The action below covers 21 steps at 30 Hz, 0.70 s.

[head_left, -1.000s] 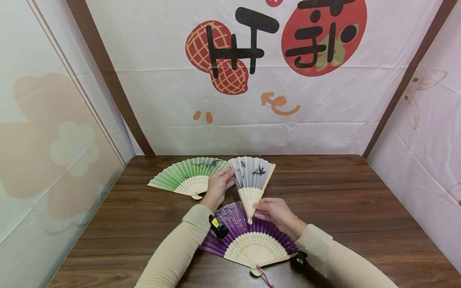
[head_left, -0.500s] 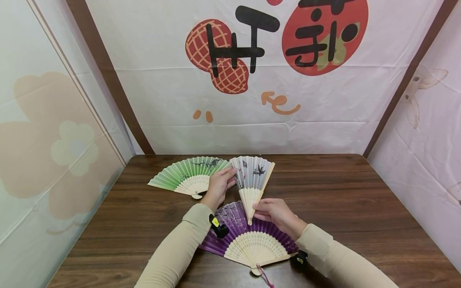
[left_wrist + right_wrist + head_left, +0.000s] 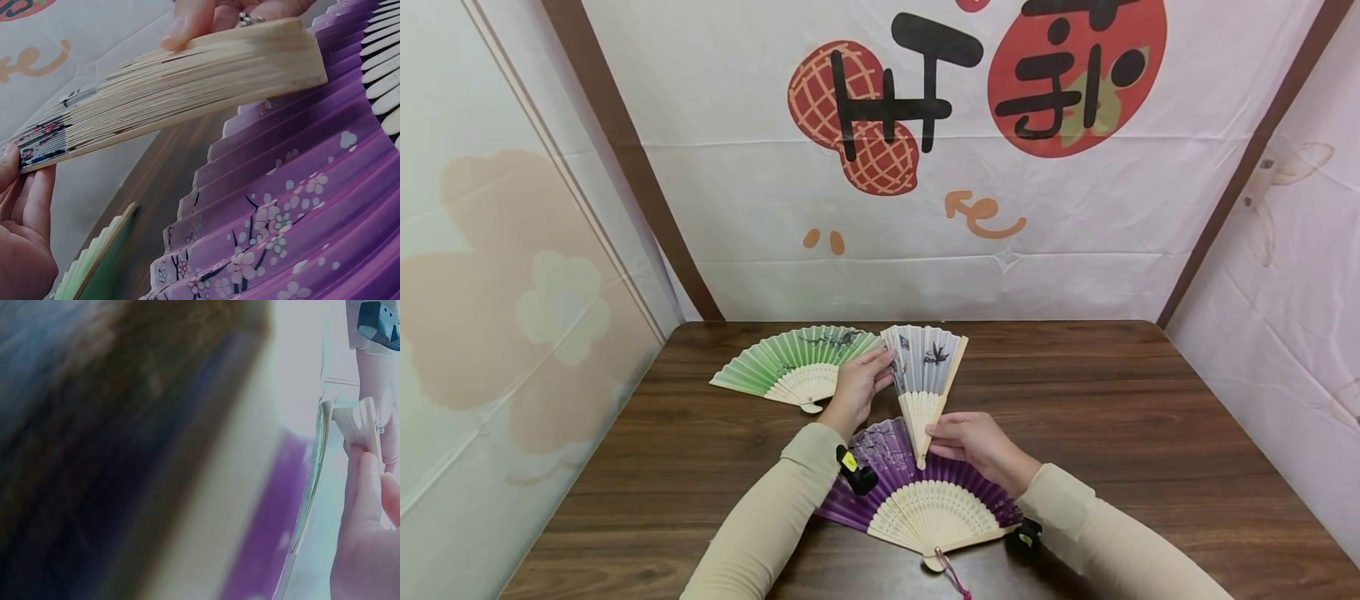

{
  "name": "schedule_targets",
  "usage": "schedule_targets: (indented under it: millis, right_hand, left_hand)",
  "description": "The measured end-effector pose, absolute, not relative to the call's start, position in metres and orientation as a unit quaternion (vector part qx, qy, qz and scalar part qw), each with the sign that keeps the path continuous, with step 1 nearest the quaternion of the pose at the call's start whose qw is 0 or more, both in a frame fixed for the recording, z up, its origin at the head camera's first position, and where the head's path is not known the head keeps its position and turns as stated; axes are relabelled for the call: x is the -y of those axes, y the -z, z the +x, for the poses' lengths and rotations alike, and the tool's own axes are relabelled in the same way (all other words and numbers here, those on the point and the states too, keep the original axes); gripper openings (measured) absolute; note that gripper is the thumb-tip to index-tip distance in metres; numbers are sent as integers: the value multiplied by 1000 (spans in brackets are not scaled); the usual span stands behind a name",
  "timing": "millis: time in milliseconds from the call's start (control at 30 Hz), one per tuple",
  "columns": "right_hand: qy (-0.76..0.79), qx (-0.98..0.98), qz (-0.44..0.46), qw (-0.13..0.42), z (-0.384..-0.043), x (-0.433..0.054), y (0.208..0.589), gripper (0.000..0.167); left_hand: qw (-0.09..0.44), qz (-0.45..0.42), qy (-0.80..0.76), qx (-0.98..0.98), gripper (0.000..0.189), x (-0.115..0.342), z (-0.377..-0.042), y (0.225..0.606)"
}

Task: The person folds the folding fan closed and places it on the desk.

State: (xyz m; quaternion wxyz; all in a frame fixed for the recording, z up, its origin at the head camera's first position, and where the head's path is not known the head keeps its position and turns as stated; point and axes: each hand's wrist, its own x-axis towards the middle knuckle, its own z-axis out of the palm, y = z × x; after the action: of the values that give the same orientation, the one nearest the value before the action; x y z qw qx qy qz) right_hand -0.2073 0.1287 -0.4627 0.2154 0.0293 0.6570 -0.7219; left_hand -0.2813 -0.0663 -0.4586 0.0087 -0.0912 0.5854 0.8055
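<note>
A partly spread folding fan (image 3: 922, 358), pale grey with a dark bird print and bamboo ribs, is held up between both hands. My left hand (image 3: 854, 392) grips its left edge near the top of the cloth. Low on the right guard stick, close to the pivot, my right hand (image 3: 976, 442) pinches it between thumb and fingers. In the left wrist view the stacked ribs (image 3: 187, 87) are seen edge-on, with fingers at both ends. Below it, a purple folding fan (image 3: 880, 450) lies spread on the table. Behind my left hand lies an open green folding fan (image 3: 775, 362).
All of this is over a dark wooden table (image 3: 1112, 400). A pink tassel (image 3: 955, 575) hangs from the purple fan's pivot towards the front edge. Printed white cloth (image 3: 745, 200) encloses the back and sides. Most of the right wrist view is blurred.
The grey fan has narrowed slightly: its right guard has moved a little left and its left edge a little right. My left hand has shifted slightly right with it.
</note>
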Motion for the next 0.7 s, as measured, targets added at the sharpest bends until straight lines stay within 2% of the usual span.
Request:
schedule_targets:
  millis: [367,700]
  right_hand:
    - [737,-641,35,213,-209,-130,462,29]
    - [732,-642,29,224,-208,-129,463,31]
  left_hand:
    - [14,-93,-809,-581,41,66,-282,457]
    - [18,-101,-813,-573,41,66,-280,458]
